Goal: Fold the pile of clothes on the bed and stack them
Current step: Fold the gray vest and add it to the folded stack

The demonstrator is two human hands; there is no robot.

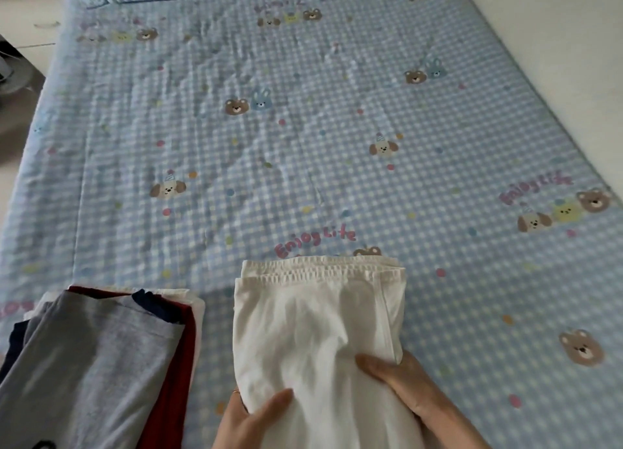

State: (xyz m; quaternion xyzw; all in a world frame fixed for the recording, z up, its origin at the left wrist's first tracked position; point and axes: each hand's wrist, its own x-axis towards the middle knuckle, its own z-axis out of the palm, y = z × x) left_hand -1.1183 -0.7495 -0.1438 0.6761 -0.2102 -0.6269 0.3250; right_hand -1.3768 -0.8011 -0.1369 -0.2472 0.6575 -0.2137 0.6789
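We grip the folded white garment with left hand and right hand, thumbs on top, beside the folded stack near the bed edge.

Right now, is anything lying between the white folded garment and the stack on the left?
Nothing visible. Only bare checked bedsheet separates the white folded garment, held by the left hand and right hand, from the stack topped by a grey garment.

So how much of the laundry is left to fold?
Nearly none, it seems. A stack of folded clothes, grey on top, already sits on the bed. Both hands, left and right, hold a folded white garment, not yet stacked. No unfolded pile is in view.
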